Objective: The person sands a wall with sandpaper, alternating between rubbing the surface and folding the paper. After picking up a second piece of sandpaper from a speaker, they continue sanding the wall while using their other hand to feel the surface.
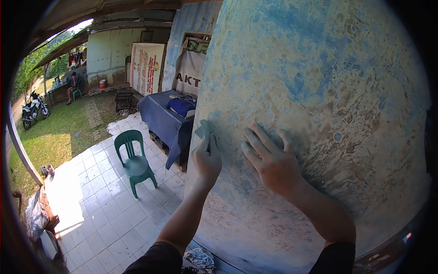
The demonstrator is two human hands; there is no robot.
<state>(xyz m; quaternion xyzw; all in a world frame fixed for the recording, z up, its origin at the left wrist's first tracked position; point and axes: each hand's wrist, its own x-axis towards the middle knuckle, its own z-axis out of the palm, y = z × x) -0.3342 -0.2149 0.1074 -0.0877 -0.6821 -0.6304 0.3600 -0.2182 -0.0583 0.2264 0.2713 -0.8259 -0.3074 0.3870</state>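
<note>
While pinching green sheet [205,130] (likely light, flexible; grip low) in left hand [207,163] near edge of panel [255,77], noted right hand [276,168] spread thereon, seemingly empty.

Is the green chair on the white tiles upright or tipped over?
Upright: the green chair stands on its legs on the tiled floor, backrest up.
</note>
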